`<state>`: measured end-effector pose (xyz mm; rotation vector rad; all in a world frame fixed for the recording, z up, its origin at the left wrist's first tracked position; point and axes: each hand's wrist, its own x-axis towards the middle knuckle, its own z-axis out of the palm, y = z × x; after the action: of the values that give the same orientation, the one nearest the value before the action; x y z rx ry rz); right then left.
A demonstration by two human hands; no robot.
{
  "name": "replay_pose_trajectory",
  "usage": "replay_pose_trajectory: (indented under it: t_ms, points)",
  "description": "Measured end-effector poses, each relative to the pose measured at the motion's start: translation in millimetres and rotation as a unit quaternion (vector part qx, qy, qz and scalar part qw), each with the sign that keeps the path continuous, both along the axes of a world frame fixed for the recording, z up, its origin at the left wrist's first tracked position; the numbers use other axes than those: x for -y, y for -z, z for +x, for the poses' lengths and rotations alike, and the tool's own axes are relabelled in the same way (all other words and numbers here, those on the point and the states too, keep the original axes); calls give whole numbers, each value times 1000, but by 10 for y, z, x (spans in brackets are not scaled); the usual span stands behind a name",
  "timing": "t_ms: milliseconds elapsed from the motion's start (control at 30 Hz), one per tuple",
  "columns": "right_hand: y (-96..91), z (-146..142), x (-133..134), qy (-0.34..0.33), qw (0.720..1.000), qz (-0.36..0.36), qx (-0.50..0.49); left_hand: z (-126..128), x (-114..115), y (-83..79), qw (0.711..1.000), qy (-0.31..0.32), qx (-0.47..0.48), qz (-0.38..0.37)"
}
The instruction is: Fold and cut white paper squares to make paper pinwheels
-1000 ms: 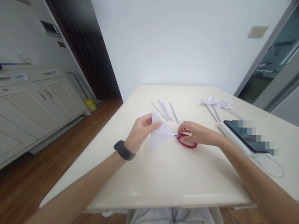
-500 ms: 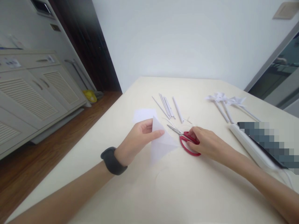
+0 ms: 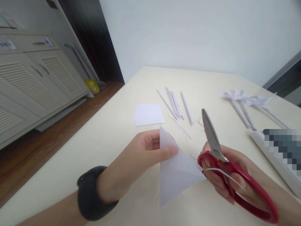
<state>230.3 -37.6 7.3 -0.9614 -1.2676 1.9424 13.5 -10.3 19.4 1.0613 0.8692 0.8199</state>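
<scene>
Between the thumb and fingers of my left hand (image 3: 145,150) is a white paper triangle (image 3: 176,175) with a faint crease running across it. My right hand (image 3: 237,169) grips red-handled scissors (image 3: 215,147), raised above the table with the blades together and pointing up. A thin white paper strip (image 3: 223,172) curls across the red handles. The right corner of the triangle reaches the fingers of my right hand; whether they pinch it is not clear. Just beyond my left hand lie flat square paper sheets (image 3: 149,114).
Several thin rolled paper sticks (image 3: 174,103) and a thicker paper roll (image 3: 187,108) lie farther back, with narrow paper scraps (image 3: 181,127) nearby. Paper pinwheels (image 3: 242,100) rest at the right, behind a white case (image 3: 275,160) that is partly blurred out. A wall closes off the table's far edge.
My right hand has lifted the scissors off the table and turned them so the blades point up. The paper triangle, still in my left hand, appears larger and closer. The view has shifted.
</scene>
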Motion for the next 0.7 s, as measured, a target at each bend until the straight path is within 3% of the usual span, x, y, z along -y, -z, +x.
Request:
replay_pose_trajectory:
  t_ms: [200,300,433,600,700]
  points:
    - [144,53,-87,-52,995,-54,-73,2,-15,-19,1000,-6,5,0]
    - [189,64,-98,-18,997,-60,-38,5,-18,-25,1000,-8,8,-16]
    - [124,5,-13,43,995,-48,82,-2,-15,-11,999,2,17,-50]
    - [60,20,3,16,994,-56,93,-1,-20,3,999,4,22,-40]
    - [127,85,-68,0,996,10,87,1,-26,-2,1000,-2,4,-25]
